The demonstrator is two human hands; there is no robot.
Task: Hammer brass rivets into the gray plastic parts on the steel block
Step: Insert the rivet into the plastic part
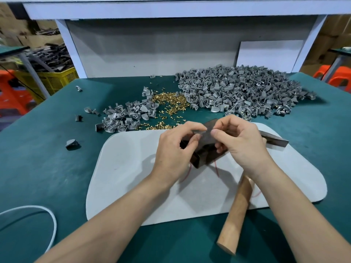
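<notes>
Tabletop [47, 158]: no readable text is showing on anything here.
Cardboard boxes [336, 40]: surfaces are blurring out — no print legible.

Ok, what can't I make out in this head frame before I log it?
All in the head view:
- Whatever the left hand and right hand work between their fingertips is too small and covered by fingers. I cannot confirm a rivet or a part.
- Steel block: top face mostly hidden by both hands.
- Hammer: where head meets handle lies behind the right hand.
- White cable: cut off by the left edge.
</notes>
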